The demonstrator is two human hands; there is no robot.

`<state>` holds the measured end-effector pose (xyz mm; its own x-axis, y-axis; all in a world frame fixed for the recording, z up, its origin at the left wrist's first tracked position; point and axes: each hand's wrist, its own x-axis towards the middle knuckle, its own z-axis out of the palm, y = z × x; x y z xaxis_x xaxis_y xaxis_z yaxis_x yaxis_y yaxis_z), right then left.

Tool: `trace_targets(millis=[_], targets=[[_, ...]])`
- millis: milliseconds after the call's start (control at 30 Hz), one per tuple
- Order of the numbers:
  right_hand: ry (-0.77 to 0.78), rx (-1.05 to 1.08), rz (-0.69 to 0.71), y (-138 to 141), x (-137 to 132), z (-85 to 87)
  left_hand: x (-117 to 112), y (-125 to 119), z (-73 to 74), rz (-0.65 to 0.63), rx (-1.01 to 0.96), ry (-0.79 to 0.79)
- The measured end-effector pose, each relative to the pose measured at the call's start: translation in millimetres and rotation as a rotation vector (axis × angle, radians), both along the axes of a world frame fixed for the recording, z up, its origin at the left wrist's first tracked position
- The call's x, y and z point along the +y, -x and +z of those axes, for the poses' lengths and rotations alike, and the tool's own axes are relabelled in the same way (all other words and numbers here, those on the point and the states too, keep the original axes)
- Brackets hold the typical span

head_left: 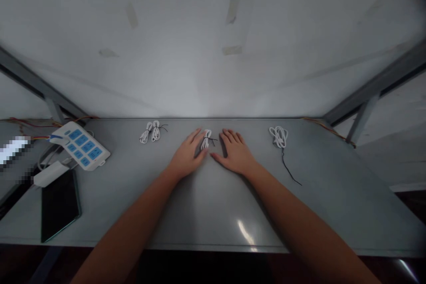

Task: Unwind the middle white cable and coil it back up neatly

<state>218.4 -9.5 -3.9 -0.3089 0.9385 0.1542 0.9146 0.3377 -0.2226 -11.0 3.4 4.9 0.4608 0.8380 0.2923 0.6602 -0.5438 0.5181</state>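
My left hand [187, 154] and my right hand [234, 151] lie flat on the grey table [206, 204], fingers stretched out and holding nothing. Between them rests a small coiled white cable [206, 139] bound with a black tie; my left fingertips touch its near end, and my right hand sits just beside it. Two more tied white cable bundles [151, 132] lie to the far left. A loose white cable coil [278, 136] with a black tie trailing toward me lies at the right.
A white power strip [80, 144] with blue sockets sits at the left, with a white adapter [51, 174] and a dark tablet [60, 204] nearer me. A white wall stands right behind the table. Metal frame bars slant at both sides.
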Motion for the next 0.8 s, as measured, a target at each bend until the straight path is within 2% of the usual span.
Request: trace_targets(millis=[133, 267, 433, 567, 800], targets=[[0.016, -0.048, -0.003, -2, 1, 0.0, 9, 21, -3.0, 0.103, 0.251, -0.006], [0.043, -0.079, -0.005, -2, 1, 0.8, 11, 27, -7.6, 0.166, 0.407, 0.061], [0.066, -0.104, -0.01, -1, 1, 2.5, 7, 26, -7.7, 0.152, 0.443, 0.049], [0.072, -0.107, -0.011, -1, 0, 3.4, 5, 33, -4.3, 0.113, 0.455, 0.102], [0.089, -0.108, -0.003, -2, 0, 5.3, 3, 25, -1.2, 0.213, 0.489, 0.111]])
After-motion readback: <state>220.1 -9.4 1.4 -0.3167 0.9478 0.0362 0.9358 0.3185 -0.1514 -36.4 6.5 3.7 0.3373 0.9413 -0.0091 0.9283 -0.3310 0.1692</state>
